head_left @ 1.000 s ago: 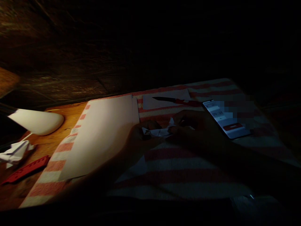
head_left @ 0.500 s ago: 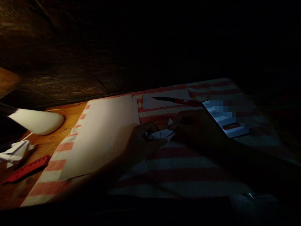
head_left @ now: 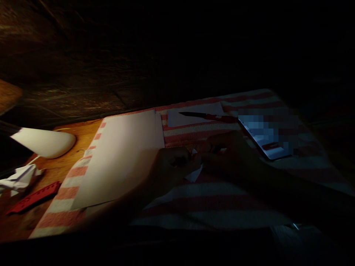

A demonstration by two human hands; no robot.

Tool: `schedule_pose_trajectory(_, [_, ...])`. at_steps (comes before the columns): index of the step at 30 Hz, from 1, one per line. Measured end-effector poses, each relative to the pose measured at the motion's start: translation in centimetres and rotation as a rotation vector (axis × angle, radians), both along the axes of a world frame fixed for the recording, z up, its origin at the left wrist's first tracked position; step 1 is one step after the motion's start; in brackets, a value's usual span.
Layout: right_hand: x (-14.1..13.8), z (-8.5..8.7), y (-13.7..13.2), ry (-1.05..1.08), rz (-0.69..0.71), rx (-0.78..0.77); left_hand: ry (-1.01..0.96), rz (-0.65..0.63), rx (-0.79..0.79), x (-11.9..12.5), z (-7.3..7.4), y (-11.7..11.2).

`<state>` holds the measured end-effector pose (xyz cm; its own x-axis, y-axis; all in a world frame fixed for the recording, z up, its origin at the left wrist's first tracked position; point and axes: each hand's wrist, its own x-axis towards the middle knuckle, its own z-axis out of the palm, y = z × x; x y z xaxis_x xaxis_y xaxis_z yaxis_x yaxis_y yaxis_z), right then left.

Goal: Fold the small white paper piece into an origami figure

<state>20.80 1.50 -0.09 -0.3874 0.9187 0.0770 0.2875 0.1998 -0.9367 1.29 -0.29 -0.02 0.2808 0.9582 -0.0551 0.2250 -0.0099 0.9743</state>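
A small folded white paper (head_left: 194, 174) is held between both hands just right of the centre of the frame, mostly covered by fingers. Its lower flap slants from upper right to lower left, while a small tip pokes upward above the fingers; the long axis of the whole piece cannot be told. The left hand (head_left: 173, 160) has its fingers curled and pinching the paper from the left; the right hand (head_left: 230, 151), very dark, pinches it from the right. Beneath them is a striped towel (head_left: 222, 203). Large white sheets (head_left: 119, 159) lie left of centre. Above the hands, a knife (head_left: 205, 116) points left across a smaller sheet (head_left: 177, 120), its handle end close to a lit phone (head_left: 256, 138) at right. A folded paper figure (head_left: 20, 179) and a notched red strip (head_left: 36, 197) lie at lower left, below a white lamp (head_left: 46, 142). A dim glossy thing (head_left: 294, 240) at lower right is too dark to tell whether it is a container.
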Motion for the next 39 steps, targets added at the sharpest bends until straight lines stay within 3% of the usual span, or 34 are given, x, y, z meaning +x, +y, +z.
schedule_pose_trajectory(5, [-0.2,0.4,0.2,0.216,-0.012,-0.133,-0.204,0.125,-0.099,0.0,-1.0,0.1])
schedule_pose_trajectory(10, [-0.2,-0.1,0.3,0.152,-0.04,-0.08,-0.293,0.19,-0.088,-0.1,-1.9,0.2])
schedule_pose_trajectory(15, [-0.2,-0.7,0.1,0.101,-0.055,-0.054,-0.266,0.168,-0.108,0.0,-1.7,0.3])
schedule_pose_trajectory(21, [-0.2,0.1,-0.2,0.16,-0.002,-0.094,-0.235,0.092,-0.194,-0.4,-1.8,0.7])
schedule_pose_trajectory(27, [-0.4,0.5,-0.7,0.008,-0.067,0.051,-0.077,0.186,0.056,0.0,-1.4,0.0])
schedule_pose_trajectory(33, [-0.5,0.5,-0.9,-0.047,-0.084,0.195,-0.01,0.134,0.315,0.1,-1.6,0.0])
schedule_pose_trajectory(36, [-0.6,0.4,-1.0,-0.023,-0.088,0.161,0.0,0.136,0.371,0.1,-1.6,0.1])
schedule_pose_trajectory(39, [-0.6,0.4,-1.0,0.085,-0.086,0.033,-0.009,0.142,0.407,0.2,-1.4,0.1])
